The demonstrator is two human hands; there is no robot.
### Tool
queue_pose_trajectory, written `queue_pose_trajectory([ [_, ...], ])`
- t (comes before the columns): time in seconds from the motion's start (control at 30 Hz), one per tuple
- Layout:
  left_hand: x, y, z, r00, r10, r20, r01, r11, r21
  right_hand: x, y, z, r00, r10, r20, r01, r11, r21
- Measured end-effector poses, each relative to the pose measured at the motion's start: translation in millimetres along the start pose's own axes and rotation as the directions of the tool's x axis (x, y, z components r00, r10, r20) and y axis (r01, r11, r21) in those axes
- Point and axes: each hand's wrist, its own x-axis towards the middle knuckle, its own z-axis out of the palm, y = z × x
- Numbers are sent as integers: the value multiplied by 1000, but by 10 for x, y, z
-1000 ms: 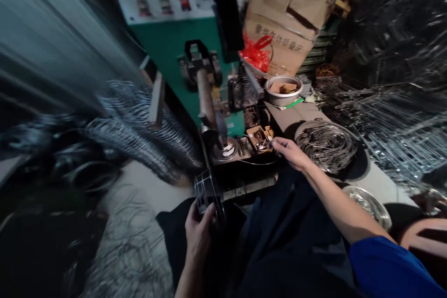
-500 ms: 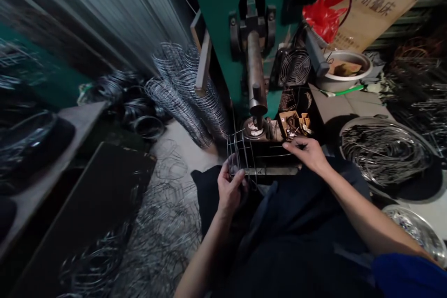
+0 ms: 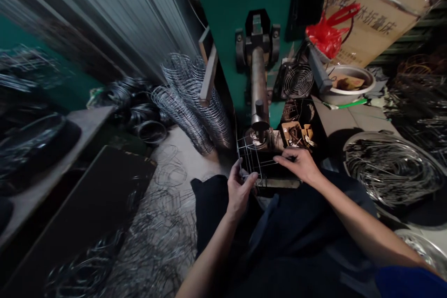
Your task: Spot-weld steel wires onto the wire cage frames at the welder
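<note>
My left hand (image 3: 239, 192) is closed on the lower left side of a small wire frame (image 3: 250, 154), made of thin bent metal rods. It is held in front of a welding machine's lower electrode (image 3: 256, 139). My right hand (image 3: 301, 166) pinches the end of a thin straight metal wire (image 3: 268, 163) between thumb and fingers. The wire points left, and its far end meets the frame in view; whether they touch I cannot tell. Above both hands hangs the machine's thick metal upper arm (image 3: 259, 84).
Stacks of wire rings (image 3: 195, 107) stand left of the green machine (image 3: 223, 23). A small cardboard box (image 3: 296, 135) of metal bits sits beside the electrode. On the right is a round tray (image 3: 352, 142) heaped with wire pieces. Loose wire parts (image 3: 160, 223) cover the left floor.
My right hand has moved left, bringing the wire's end up to the frame. The frame and my left hand have shifted slightly right relative to the machine. The view has tilted up a little.
</note>
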Motion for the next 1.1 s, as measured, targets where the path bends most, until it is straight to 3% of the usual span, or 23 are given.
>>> queue_pose_trajectory([
  [1.1,530,95,279,999,38,26,-37,998,-55,582,140,-167,998,-1,59,4,998,-61],
])
